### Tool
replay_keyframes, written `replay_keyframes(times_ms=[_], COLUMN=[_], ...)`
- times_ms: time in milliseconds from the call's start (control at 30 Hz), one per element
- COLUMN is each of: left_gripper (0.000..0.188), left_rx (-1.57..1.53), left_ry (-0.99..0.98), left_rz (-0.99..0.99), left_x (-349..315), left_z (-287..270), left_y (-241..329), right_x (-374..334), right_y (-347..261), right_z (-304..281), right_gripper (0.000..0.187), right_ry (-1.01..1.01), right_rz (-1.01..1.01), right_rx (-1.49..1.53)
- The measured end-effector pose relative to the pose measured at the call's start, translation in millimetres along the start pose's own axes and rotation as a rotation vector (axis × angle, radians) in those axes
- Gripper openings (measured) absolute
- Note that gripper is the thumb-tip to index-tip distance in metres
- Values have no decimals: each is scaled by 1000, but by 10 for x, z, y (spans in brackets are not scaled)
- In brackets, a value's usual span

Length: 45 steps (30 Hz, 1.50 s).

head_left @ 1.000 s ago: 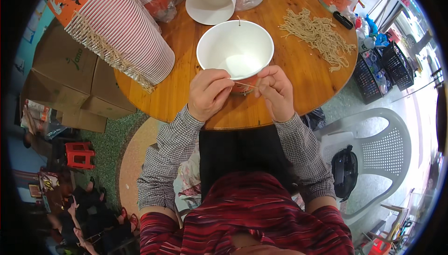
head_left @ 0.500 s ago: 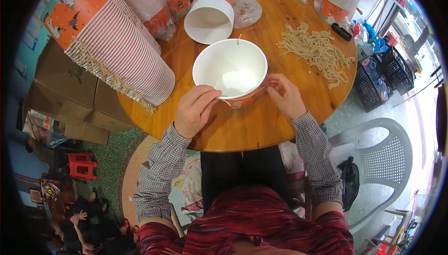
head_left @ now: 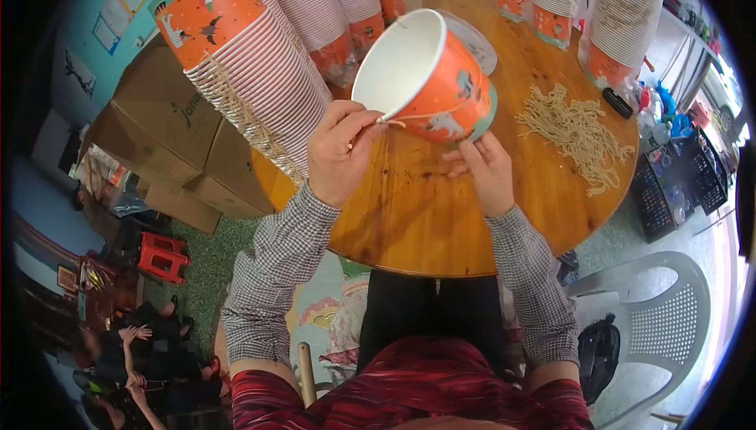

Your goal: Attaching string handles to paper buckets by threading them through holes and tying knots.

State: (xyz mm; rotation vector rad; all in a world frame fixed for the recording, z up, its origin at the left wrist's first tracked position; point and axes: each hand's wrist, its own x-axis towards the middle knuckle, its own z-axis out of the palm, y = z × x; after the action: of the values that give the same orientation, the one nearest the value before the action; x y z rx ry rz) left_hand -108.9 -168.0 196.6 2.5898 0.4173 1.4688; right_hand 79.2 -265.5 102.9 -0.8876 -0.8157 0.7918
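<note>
A white-lined orange paper bucket with printed figures is tilted above the round table, its mouth facing up and left. A thin cord handle hangs along its outer side. My left hand is closed on the near left rim, pinching it where the cord end sits. Just under the bucket's green-edged base is my right hand, fingers loosely apart; the thumb tip is at the base edge, and I cannot tell how firmly it touches. The other cord end shows at the far rim.
Tall stacks of similar buckets stand at the left and back, one draped with cords. A tangle of beige cords and a black object lie on the table's right. Cardboard boxes, a grey chair and black crates surround the table.
The bucket has been lifted and tipped so its printed side shows. My left hand rose with it at the rim; my right hand moved from the rim to the base. The view has shifted.
</note>
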Motion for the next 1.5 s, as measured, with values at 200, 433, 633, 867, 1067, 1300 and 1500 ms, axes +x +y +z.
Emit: replay_keyframes(times_ms=[200,433,633,867,1067,1300,1500], left_gripper=[9,47,23,63,66,65,64], left_rx=[-226,-707,-342,-48,-39,-25,-12], left_ry=[314,443,-143,-579,-751,-799,-787], left_rz=[-201,-426,-315,-262,-264,-266,-250], left_x=[60,-44,-840,-931,-769,-754,-741], left_z=[73,163,1138,1671,1681,1715,1724], left_y=[-64,-183,-570,-679,-708,-785,-805], right_x=[310,1153,1888,2113,2131,2190,2068], right_y=[-209,-835,-1993,-2409,-2420,-2257,-2183], right_z=[571,826,1662,2611,3251,3548,3428], right_gripper=[17,19,20,18,21,17,16], right_ry=[202,179,-145,-565,-650,-741,-707], right_rz=[-121,-422,-717,-869,-894,-714,-692], right_rx=[304,197,-41,-494,-820,-1034,-1024])
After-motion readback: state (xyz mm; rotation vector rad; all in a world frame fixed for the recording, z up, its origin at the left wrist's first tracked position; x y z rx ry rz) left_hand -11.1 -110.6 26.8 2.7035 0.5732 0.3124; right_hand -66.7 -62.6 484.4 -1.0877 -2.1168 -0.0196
